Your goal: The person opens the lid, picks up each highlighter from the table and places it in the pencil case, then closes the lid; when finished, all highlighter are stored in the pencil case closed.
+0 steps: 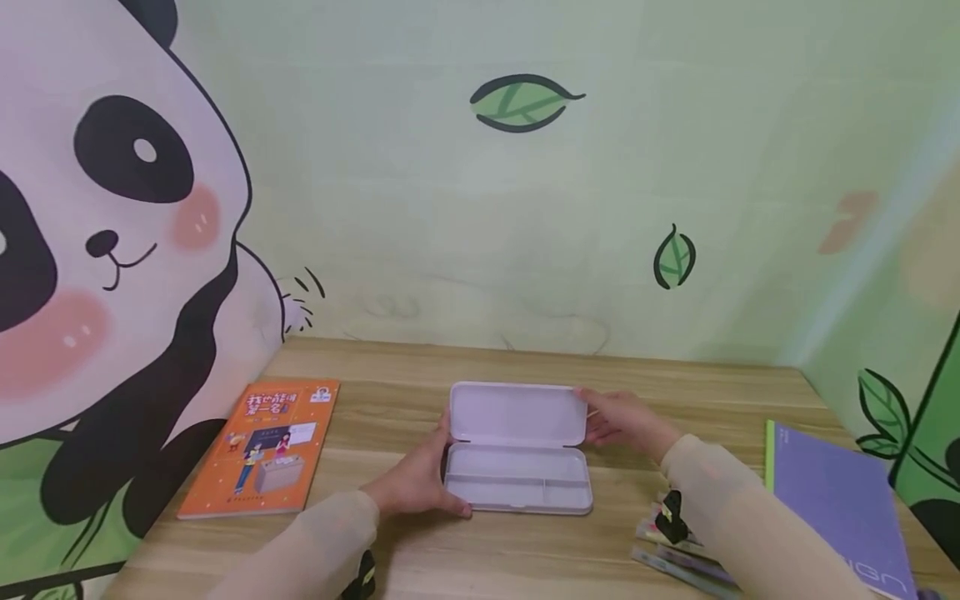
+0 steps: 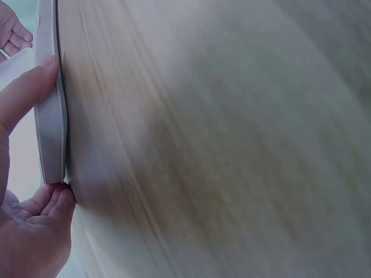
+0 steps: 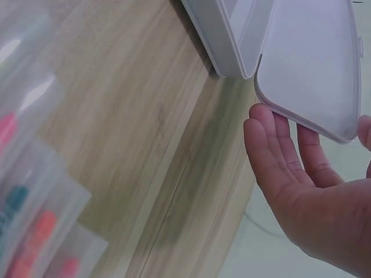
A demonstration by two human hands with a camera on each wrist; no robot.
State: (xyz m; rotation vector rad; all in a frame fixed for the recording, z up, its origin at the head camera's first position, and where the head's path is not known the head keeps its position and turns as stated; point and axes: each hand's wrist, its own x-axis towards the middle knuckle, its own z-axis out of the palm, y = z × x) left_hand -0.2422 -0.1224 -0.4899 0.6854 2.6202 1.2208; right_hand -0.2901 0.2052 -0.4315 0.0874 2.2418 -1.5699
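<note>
A pale lilac pencil case [image 1: 495, 492] lies unfolded on the wooden table, its lid [image 1: 517, 414] raised at the back. Dividers split the bottom part into compartments, which hold nothing. My left hand [image 1: 416, 479] grips the case's left side, thumb at the front corner and fingers towards the back. In the left wrist view, thumb and fingers meet the case's side wall [image 2: 52, 130]. At the lid's right edge, my right hand [image 1: 626, 421] holds on, thumb at the top corner. The right wrist view shows its fingers [image 3: 278, 150] against the lid's edge.
An orange book [image 1: 258, 450] lies on the left. On the right is a purple notebook [image 1: 832, 500], partly under the right sleeve. Several slim clear items with coloured parts [image 1: 686, 567] lie near the right forearm. A painted wall [image 1: 420, 208] stands behind the table.
</note>
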